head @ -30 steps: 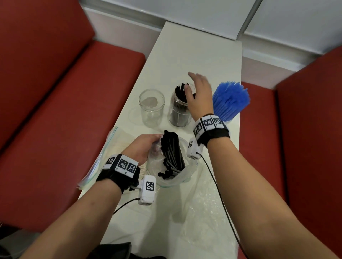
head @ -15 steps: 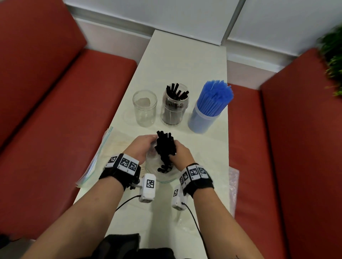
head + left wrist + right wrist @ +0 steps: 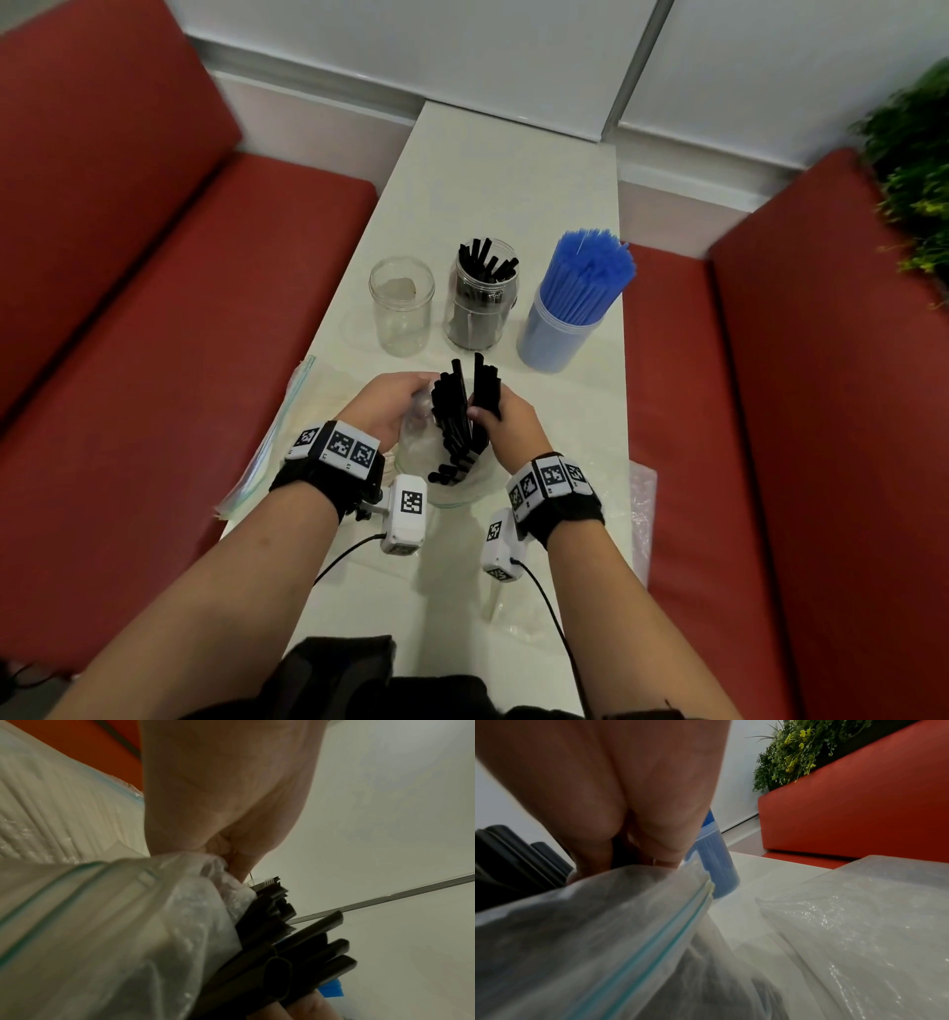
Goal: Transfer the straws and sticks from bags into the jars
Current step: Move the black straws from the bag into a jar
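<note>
A clear zip bag (image 3: 418, 455) of black straws (image 3: 454, 416) stands near the table's front. My left hand (image 3: 382, 406) grips the bag's bunched plastic (image 3: 216, 866). My right hand (image 3: 506, 419) is curled round a handful of the black straws (image 3: 487, 383) at the bag's mouth. Behind stand three jars: an empty glass one (image 3: 401, 306), a middle jar (image 3: 480, 303) partly filled with black straws, and a jar (image 3: 557, 334) packed with blue straws (image 3: 588, 272). In the right wrist view the bag's zip edge (image 3: 654, 947) fills the foreground.
A flat bag of pale sticks (image 3: 287, 406) lies at the table's left edge (image 3: 51, 805). Another clear bag (image 3: 859, 912) lies at the right front (image 3: 639, 493). Red benches (image 3: 154, 318) flank the narrow white table (image 3: 513, 174). A plant (image 3: 914, 169) stands at right.
My right hand came back from the middle jar to the bag and closed round a handful of black straws, now lifted slightly. The left hand kept its hold on the bag.
</note>
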A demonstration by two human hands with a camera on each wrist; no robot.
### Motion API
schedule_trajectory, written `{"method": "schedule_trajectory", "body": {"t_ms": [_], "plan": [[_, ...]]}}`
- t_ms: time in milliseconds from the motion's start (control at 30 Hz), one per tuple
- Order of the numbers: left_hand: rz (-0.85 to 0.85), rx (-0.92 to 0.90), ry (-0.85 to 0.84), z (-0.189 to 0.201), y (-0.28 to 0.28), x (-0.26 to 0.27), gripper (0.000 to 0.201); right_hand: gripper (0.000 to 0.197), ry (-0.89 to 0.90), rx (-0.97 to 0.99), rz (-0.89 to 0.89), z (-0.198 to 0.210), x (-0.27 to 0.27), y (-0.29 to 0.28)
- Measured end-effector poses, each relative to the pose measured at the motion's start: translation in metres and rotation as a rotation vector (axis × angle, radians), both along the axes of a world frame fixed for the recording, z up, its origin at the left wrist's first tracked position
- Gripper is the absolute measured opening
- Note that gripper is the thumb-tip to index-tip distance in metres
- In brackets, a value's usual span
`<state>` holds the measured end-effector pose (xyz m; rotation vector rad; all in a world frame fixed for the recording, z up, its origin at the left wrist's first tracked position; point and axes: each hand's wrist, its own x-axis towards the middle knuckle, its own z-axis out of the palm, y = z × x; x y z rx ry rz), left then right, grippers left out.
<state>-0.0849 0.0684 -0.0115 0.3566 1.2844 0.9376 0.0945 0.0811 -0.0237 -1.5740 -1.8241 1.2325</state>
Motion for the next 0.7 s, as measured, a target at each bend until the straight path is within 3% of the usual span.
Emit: {"method": "schedule_trajectory", "body": {"t_ms": [200,367,500,700], "plan": [[-0.002,-0.017,0.008,0.004,-0.001,-0.004,0.027,0.01,0.086,-0.027,0.007,0.007,-0.002,0.003],[-0.018,-0.026,-0.023,0.005,0.001,-0.004,0.029,0.013,0.189,-0.078,0.036,0.027,-0.005,0.013],[-0.02,-0.029,-0.048,0.004,0.008,-0.004,0.035,0.006,0.339,-0.06,0.002,0.07,-0.003,0.045],[-0.021,-0.016,-0.032,0.003,0.016,-0.007,0.035,0.015,0.608,0.219,-0.083,0.155,-0.006,0.123]]}}
